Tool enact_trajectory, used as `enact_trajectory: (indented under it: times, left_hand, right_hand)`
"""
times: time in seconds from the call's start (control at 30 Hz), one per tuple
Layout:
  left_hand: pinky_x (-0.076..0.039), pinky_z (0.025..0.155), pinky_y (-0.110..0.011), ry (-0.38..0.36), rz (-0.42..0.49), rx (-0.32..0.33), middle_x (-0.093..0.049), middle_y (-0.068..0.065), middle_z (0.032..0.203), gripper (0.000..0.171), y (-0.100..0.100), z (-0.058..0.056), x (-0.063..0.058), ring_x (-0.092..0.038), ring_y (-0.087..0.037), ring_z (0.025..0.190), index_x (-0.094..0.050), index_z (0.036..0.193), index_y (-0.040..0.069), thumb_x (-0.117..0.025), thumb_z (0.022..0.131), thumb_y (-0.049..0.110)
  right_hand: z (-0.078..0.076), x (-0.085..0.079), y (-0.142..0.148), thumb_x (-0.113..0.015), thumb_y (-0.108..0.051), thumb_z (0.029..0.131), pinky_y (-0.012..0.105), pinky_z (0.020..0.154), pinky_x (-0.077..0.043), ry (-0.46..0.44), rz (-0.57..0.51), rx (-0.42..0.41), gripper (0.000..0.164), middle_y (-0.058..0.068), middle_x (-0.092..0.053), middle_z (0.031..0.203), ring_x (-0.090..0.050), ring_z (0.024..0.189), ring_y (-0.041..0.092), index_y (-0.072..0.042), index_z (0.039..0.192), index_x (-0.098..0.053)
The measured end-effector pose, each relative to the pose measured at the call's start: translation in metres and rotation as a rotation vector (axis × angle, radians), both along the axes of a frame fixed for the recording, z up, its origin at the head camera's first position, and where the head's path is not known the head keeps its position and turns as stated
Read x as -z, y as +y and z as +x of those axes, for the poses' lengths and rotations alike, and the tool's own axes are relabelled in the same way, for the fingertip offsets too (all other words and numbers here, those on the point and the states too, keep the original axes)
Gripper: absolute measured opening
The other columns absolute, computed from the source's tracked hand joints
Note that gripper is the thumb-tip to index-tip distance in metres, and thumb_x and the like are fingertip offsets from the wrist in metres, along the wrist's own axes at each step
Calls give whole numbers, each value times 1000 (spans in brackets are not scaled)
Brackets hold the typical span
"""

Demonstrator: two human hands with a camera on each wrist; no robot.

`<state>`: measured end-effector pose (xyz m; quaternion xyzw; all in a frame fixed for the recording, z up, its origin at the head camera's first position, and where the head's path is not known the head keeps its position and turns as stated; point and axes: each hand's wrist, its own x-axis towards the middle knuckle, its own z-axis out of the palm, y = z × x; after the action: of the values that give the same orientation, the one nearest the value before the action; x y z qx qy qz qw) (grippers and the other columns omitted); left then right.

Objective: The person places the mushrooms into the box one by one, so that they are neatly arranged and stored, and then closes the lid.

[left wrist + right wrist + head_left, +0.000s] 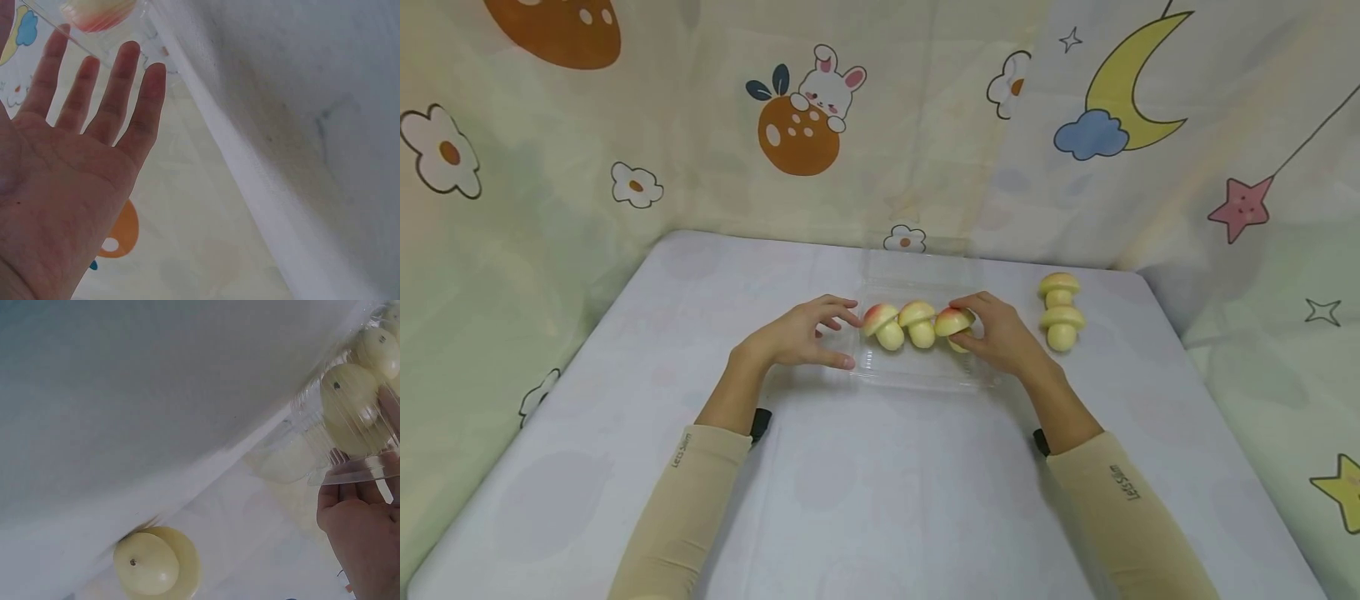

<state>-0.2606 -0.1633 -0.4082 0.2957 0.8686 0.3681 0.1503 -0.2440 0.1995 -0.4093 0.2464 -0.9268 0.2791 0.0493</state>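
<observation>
Three toy mushrooms, pale yellow with some red blush on the caps, stand in a row in a clear plastic box [910, 368]. On the row's right end, my right hand [1006, 335] pinches a red-tinged mushroom [952, 321] between thumb and fingers. A plain yellow mushroom [919, 323] stands in the middle, and a red-capped mushroom [882, 323] at the left. My left hand [797, 333] is beside the box's left wall with fingers spread and nothing in it. In the left wrist view the fingers [112, 103] reach towards the box edge.
Two more yellow mushrooms lie right of the box, a farther mushroom [1060, 287] and a nearer mushroom [1062, 327]. The box's clear lid [921, 268] lies folded back behind it. A white cloth covers the table [850, 500]; a printed curtain [700, 108] hangs behind.
</observation>
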Motion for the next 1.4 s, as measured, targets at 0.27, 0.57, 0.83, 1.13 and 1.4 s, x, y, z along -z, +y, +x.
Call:
enact_trajectory:
  times: [0.27, 0.57, 0.83, 1.13, 1.4]
  left_hand:
    - [-49, 106, -51, 5, 4, 5, -39, -2, 161, 66, -1, 0, 0, -58, -30, 130, -65, 135, 22, -89, 78, 45]
    - [-48, 107, -52, -7, 1, 8, -39, -2, 162, 66, 0, 0, -1, -58, -29, 130, -65, 136, 22, -89, 79, 45]
    - [-48, 107, -52, -18, -1, 2, -39, -1, 162, 67, -1, 2, -2, -58, -29, 130, -65, 136, 22, -90, 78, 45]
    - [-47, 109, -54, -14, 5, 3, -38, -2, 162, 68, -1, 3, -3, -57, -30, 131, -64, 137, 22, -90, 78, 43]
    - [-47, 107, -55, -7, 10, 7, -39, -3, 162, 67, -1, 3, -3, -58, -31, 130, -65, 136, 21, -90, 78, 43]
  right_hand:
    - [0, 0, -5, -80, -15, 92, 54, 103, -50, -10, 41, 13, 51, 20, -59, 130, -60, 119, 38, 4, 134, -60]
    - [0, -2, -6, -76, -19, 95, 56, 106, -47, -15, 60, 13, 52, 22, -58, 132, -58, 123, 41, 4, 138, -58]
    - [-1, -2, -5, -76, -21, 95, 55, 104, -48, -17, 69, 5, 54, 21, -58, 131, -59, 122, 40, 3, 139, -58]
    - [-1, -2, -3, -77, -19, 94, 56, 105, -48, -1, 60, 3, 51, 21, -58, 131, -58, 122, 40, 3, 136, -59]
    - [-1, -3, -2, -75, -11, 94, 54, 106, -47, 20, 52, -11, 41, 18, -64, 129, -60, 122, 38, 3, 131, -62]
